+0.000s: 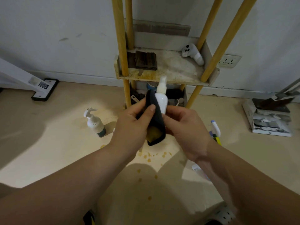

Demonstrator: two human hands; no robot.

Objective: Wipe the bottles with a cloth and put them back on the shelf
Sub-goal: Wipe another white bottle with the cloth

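Observation:
A small white spray bottle (161, 98) is held upright in front of the shelf (170, 73). My right hand (183, 127) grips its lower part. My left hand (134, 125) presses a dark cloth with a yellow inner side (155, 125) against the bottle's left side, thumb on top of the cloth. A white pump bottle (95, 123) stands on the floor to the left. A spray bottle with a white and blue head (215, 129) stands on the floor to the right, partly hidden by my right wrist.
The shelf has yellow wooden posts (121, 46); its stained tier holds a dark folded cloth (144, 60) and a white controller (193, 54). The lower tier holds dark items and spoons. Yellow drips (149, 157) mark the floor. A dustpan on papers (271, 116) lies right.

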